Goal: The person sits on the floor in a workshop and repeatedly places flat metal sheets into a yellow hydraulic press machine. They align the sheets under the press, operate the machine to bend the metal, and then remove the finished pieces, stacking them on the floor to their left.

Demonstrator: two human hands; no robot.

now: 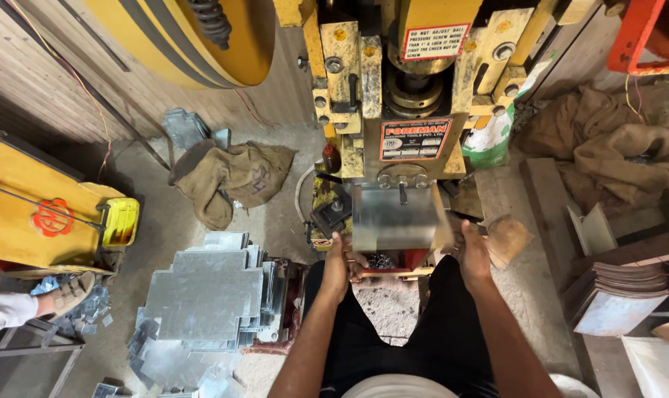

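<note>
Looking down from my head, I hold a galvanised sheet-metal blank (395,218) in front of the yellow press machine (393,88), between my two hands. My left hand (339,259) grips its lower left corner, fingers closed on the edge. My right hand (472,250) clasps the right edge, apparently pinching it, though blur hides the fingers. The blank's long axis runs left to right, its face tilted towards me. A stack of cut sheets (205,295) lies at my left.

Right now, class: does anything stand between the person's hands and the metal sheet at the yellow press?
Nothing visible does. The left hand and right hand already grip the metal sheet at its two sides, holding it in front of the yellow press.
</note>
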